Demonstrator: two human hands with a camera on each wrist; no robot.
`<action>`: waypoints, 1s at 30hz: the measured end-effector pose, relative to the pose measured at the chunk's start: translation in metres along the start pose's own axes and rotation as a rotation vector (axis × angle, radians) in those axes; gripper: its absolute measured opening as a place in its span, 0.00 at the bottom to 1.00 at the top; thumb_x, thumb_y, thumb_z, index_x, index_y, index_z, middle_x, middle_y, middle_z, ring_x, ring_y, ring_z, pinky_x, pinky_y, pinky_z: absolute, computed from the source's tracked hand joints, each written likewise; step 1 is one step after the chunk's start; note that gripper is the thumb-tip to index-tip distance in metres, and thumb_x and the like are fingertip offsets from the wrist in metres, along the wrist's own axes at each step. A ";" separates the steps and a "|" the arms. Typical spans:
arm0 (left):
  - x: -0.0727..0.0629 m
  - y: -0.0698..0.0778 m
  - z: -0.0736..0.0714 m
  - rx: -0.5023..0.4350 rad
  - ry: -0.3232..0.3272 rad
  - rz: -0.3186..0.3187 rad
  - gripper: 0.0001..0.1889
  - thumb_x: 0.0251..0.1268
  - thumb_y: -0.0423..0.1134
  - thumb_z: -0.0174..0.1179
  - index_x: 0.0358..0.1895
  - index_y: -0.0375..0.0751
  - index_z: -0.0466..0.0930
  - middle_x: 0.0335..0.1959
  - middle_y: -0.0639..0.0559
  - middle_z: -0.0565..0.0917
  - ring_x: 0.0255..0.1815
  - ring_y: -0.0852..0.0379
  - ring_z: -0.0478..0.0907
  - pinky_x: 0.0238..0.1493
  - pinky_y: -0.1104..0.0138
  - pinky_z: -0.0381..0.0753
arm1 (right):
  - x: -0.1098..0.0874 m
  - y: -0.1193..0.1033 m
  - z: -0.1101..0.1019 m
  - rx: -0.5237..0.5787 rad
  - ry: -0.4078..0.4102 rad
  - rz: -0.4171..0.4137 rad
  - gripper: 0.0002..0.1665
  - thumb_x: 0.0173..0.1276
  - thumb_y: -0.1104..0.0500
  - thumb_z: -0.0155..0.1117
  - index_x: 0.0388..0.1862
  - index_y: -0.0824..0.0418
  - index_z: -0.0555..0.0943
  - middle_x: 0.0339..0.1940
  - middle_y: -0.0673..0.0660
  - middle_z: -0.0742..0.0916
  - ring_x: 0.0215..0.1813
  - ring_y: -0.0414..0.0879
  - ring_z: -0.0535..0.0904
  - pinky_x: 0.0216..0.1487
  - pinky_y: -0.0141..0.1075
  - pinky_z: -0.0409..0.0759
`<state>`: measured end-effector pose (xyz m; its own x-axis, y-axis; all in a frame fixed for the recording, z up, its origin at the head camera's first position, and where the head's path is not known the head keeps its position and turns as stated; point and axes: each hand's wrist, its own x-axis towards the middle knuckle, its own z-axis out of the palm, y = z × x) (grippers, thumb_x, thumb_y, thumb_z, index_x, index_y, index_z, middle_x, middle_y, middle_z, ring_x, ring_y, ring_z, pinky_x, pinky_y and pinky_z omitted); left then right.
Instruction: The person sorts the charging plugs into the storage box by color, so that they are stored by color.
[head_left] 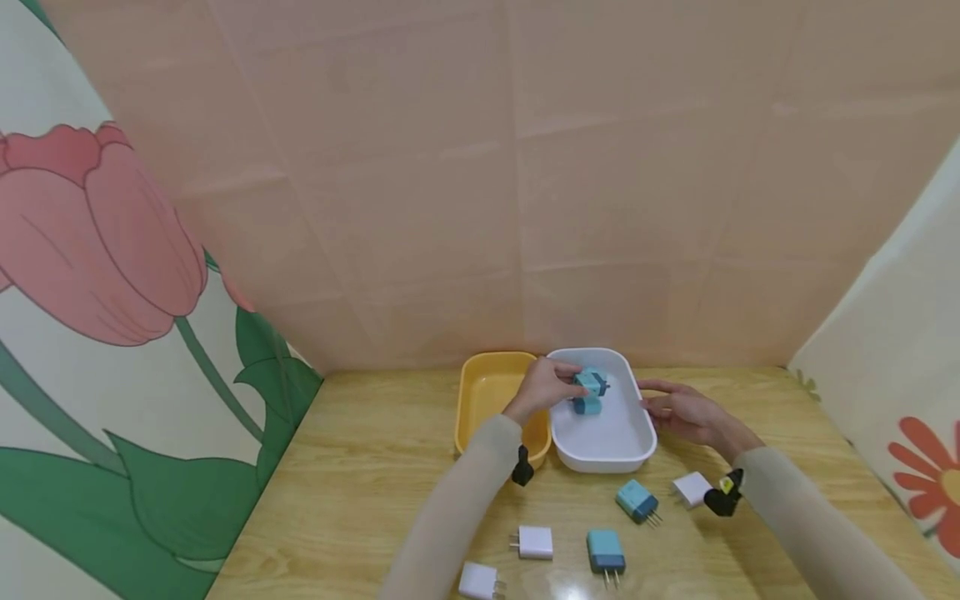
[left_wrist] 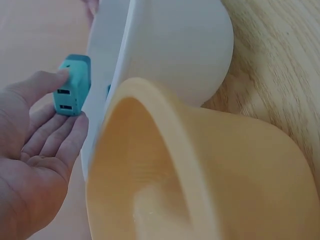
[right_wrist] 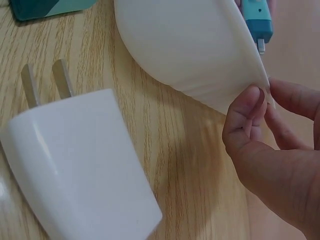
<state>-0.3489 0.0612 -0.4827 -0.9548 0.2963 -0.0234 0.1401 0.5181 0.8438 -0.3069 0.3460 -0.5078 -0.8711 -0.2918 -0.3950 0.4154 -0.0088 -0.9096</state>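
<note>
Between thumb and fingers, my left hand (head_left: 542, 388) pinches a teal charger plug (left_wrist: 75, 85), its two USB ports facing the left wrist camera. That plug is over the white tub (head_left: 615, 433). Another teal charger (head_left: 587, 406) lies inside the tub, just below the held one in the head view. On the tub's right side, my right hand (head_left: 686, 417) grips the rim with thumb and fingers, as the right wrist view shows. A yellow tub (head_left: 491, 392) stands against the white one, under my left forearm.
In front of the tubs lie two teal chargers, one nearer the tub (head_left: 637, 500) and one closer to me (head_left: 605, 550). White chargers lie there too: one by my right wrist (head_left: 692, 489), others to the left (head_left: 536, 542). A tan cloth wall (head_left: 420, 208) rises behind.
</note>
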 end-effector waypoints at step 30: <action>-0.002 0.000 0.013 0.130 -0.059 0.082 0.25 0.61 0.41 0.78 0.62 0.42 0.86 0.59 0.47 0.89 0.56 0.53 0.85 0.59 0.65 0.86 | 0.004 0.003 0.002 -0.016 -0.004 0.008 0.39 0.82 0.62 0.57 0.85 0.63 0.55 0.55 0.49 0.86 0.50 0.44 0.79 0.53 0.34 0.82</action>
<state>-0.3439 0.0709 -0.4892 -0.9223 0.3863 0.0085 0.2535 0.5883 0.7679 -0.3085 0.3428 -0.5119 -0.8666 -0.2952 -0.4022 0.4184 0.0093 -0.9082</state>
